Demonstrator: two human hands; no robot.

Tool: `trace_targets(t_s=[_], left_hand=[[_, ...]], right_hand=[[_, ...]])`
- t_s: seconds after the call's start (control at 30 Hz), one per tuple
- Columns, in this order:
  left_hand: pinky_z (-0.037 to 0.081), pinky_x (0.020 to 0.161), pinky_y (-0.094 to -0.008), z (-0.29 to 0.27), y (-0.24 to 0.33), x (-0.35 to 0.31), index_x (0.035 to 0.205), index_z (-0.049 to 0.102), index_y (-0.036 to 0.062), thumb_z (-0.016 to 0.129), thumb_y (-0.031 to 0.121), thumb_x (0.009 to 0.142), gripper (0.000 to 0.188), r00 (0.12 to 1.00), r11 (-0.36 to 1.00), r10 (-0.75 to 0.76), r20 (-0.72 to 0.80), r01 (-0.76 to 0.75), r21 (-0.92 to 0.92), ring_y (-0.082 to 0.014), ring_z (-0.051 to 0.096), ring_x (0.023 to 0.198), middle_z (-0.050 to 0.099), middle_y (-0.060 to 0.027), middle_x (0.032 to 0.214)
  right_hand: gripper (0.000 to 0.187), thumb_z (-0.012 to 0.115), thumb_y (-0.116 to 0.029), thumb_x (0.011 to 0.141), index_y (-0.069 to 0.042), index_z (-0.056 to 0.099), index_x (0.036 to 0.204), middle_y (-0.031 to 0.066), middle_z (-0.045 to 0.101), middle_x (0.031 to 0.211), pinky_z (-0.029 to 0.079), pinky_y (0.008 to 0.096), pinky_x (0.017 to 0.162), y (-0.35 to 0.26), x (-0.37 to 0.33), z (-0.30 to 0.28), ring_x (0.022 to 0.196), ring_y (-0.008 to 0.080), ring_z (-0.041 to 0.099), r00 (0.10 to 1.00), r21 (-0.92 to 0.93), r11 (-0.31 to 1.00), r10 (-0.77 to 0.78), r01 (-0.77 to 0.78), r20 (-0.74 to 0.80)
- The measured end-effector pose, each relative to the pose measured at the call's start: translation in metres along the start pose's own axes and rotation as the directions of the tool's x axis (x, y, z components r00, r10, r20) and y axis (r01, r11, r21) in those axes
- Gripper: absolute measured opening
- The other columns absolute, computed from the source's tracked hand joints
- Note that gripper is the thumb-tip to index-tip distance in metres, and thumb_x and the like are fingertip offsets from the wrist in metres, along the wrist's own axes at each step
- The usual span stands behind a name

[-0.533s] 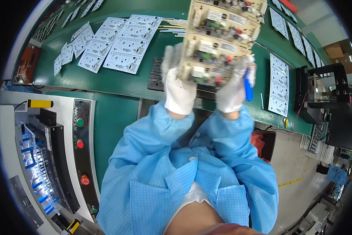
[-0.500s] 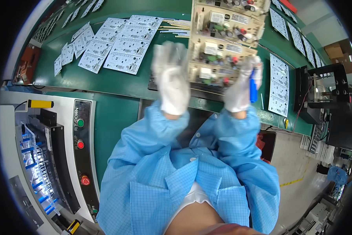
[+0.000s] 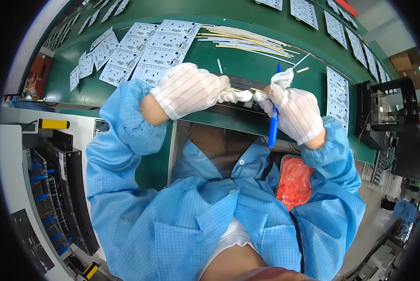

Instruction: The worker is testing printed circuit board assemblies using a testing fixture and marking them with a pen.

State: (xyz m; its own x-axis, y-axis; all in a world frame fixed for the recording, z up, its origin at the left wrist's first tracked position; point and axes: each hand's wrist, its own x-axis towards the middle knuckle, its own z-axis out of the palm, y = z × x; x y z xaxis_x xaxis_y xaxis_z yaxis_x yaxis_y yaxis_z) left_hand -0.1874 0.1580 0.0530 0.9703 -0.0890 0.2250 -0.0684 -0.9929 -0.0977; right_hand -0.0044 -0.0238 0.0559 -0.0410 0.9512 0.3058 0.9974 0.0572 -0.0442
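My left hand (image 3: 191, 90), in a white striped glove, is closed with its fingertips pinching a narrow pale-yellow strip (image 3: 236, 90) over the near edge of the green bench. Just right of it, my right hand (image 3: 298, 110), gloved the same way, is closed at what looks like the same strip or another piece of it. A blue pen (image 3: 273, 126) sticks out above and below the right-hand fingers. Below both hands lies a dark bar-like fixture (image 3: 219, 111), partly covered by them. Whether the strip is whole or in two pieces I cannot tell.
White circuit-board panels (image 3: 160, 51) lie at the left, more (image 3: 337, 96) at the right. Loose narrow strips (image 3: 247, 40) are piled beyond my hands. A black-framed device (image 3: 383, 112) stands right; a machine (image 3: 69, 187) stands left. A red-lined container (image 3: 295, 182) sits beside my lap.
The tall component-filled board panel before my hands is gone from view, uncovering the strips. My hands have come together at a narrow strip; the pen remains in the right.
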Motion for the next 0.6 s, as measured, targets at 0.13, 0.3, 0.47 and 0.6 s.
trace_targets(t_s=[0.13, 0.3, 0.47, 0.6], left_hand=[[0.044, 0.046, -0.0323, 0.004, 0.027, -0.012, 0.079, 0.053, 0.0106, 0.059, 0.031, 0.085, 0.022, 0.987, 0.995, 0.073, -0.145, -0.063, 0.075, -0.0183, 0.057, 0.047, 0.053, -0.0016, 0.055], [0.048, 0.050, -0.0352, 0.008, -0.004, 0.018, 0.093, 0.062, 0.0172, 0.057, 0.025, 0.085, 0.012, 0.999, 0.994, -0.007, 0.050, 0.001, 0.113, -0.0200, 0.062, 0.058, 0.057, -0.0043, 0.068], [0.051, 0.076, -0.0432, 0.057, -0.086, 0.048, 0.130, 0.054, 0.0162, 0.032, 0.032, 0.102, 0.039, 0.956, 0.950, -0.118, 0.267, 0.187, -0.250, -0.0342, 0.062, 0.082, 0.064, -0.0167, 0.100], [0.048, 0.087, -0.0407, 0.045, -0.141, -0.003, 0.145, 0.035, 0.0110, 0.045, 0.004, 0.090, 0.056, 0.991, 0.961, -0.131, -0.003, 0.126, -0.245, -0.0379, 0.060, 0.092, 0.062, -0.0230, 0.103]], right_hand=[[0.022, 0.067, -0.022, 0.084, -0.006, 0.053, 0.088, 0.0104, 0.057, 0.061, 0.046, 0.0363, 0.046, -0.004, -0.014, -0.012, 0.050, 0.0266, 0.059, 0.999, -0.009, 0.999, -0.042, 0.042, -0.018], [0.028, 0.062, -0.029, 0.088, -0.004, 0.051, 0.094, 0.0142, 0.057, 0.061, 0.046, 0.0412, 0.044, 0.005, 0.007, -0.004, 0.047, 0.0314, 0.058, 0.999, -0.027, 0.999, 0.039, -0.039, -0.034], [0.025, 0.054, -0.030, 0.094, -0.006, 0.058, 0.092, 0.0219, 0.062, 0.071, 0.048, 0.0481, 0.055, 0.061, 0.028, 0.039, 0.064, 0.0417, 0.061, 0.980, 0.033, 0.980, 0.198, -0.197, -0.030], [0.017, 0.055, -0.021, 0.094, -0.004, 0.059, 0.094, 0.0216, 0.063, 0.079, 0.048, 0.0483, 0.063, 0.076, 0.008, 0.041, 0.074, 0.0421, 0.061, 0.866, 0.276, 0.849, 0.491, -0.451, -0.094]])
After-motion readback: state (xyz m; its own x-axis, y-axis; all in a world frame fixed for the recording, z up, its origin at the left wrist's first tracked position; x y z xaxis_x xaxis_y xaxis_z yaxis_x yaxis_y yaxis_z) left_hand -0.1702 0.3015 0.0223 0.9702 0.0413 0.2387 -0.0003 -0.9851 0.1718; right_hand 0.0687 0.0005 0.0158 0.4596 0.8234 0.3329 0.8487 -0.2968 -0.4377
